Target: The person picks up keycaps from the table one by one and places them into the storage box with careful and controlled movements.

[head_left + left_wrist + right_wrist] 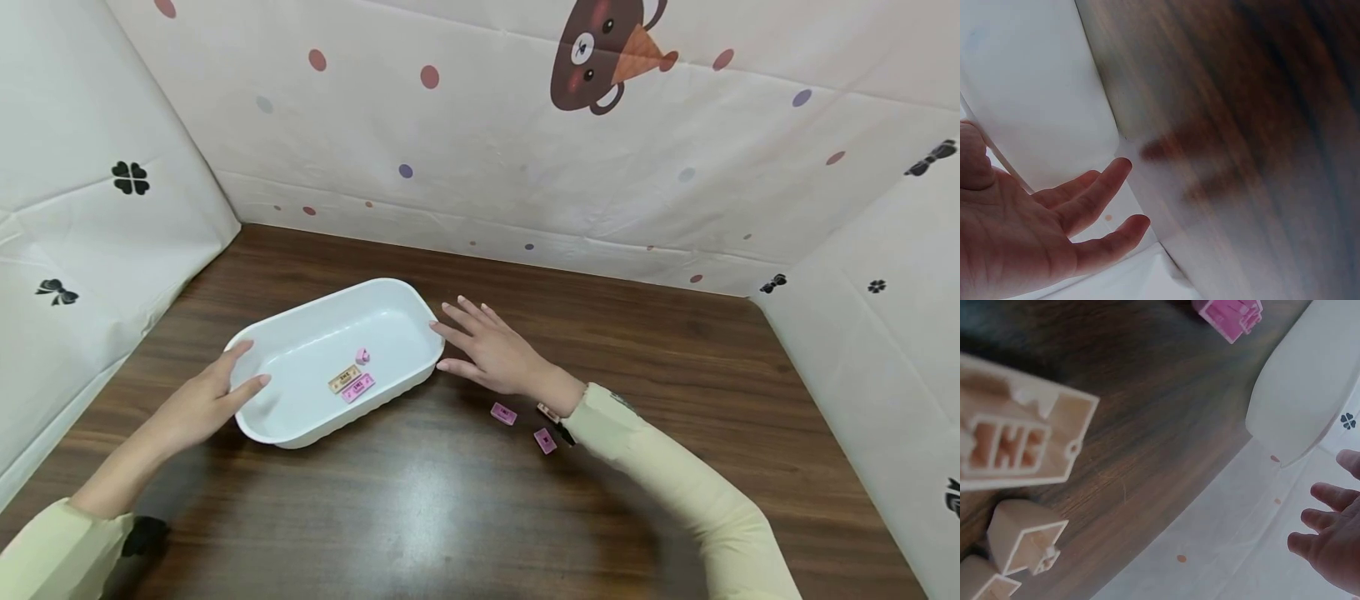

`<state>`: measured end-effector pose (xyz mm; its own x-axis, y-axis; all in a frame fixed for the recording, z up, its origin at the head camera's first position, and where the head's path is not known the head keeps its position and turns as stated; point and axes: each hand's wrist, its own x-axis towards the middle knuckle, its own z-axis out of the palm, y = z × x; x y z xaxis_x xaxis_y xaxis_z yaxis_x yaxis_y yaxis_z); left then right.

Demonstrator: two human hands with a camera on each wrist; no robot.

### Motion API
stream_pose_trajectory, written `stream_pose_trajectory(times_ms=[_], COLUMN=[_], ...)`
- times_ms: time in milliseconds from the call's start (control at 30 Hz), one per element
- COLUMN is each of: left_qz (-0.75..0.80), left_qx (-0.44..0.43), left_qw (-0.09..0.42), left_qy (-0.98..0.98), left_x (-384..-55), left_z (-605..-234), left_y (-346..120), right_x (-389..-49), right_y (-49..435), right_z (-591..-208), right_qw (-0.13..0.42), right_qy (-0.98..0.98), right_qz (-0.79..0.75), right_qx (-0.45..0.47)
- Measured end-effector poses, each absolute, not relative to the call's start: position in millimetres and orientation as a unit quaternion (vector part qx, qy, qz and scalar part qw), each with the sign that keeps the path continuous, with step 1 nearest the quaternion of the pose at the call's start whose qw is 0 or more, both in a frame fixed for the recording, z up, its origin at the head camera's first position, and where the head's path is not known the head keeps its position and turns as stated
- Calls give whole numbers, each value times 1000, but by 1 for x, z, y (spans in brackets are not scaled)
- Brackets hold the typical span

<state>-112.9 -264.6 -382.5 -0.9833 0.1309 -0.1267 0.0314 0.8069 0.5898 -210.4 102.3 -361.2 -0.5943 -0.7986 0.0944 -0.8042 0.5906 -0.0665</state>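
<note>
A white basin (311,429) stands on the wooden table. My left hand (198,404) is at its left end, with thumb and forefinger stretched over the rim; in the left wrist view its other fingers (1094,197) extend loosely beside the outer wall. At the right end, my right hand (495,354) spreads its fingers near the rim, holding nothing; contact is unclear. Inside the basin lie a beige plastic piece (345,379), a long pink piece (358,388) and a small pink piece (363,357). Dark markings show on the two longer ones.
Under my right wrist are two pink pieces (503,413) and a partly hidden beige piece (548,411). The right wrist view shows hollow beige pieces (1025,537) close to the camera. White patterned sheets (480,150) enclose the table (420,517) at back and sides.
</note>
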Motion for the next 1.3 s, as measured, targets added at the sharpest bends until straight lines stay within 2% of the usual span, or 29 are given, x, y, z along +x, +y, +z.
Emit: stream_pose_trajectory(times_ms=[1300], left_qz=[300], left_qx=[44], left_qw=[85], left_qy=[949], left_x=[-113], left_z=[-382], left_y=[-264], right_x=[-206], right_y=[162], right_z=[-355], right_qw=[19], right_qy=[-909], right_qz=[115], right_qx=[401])
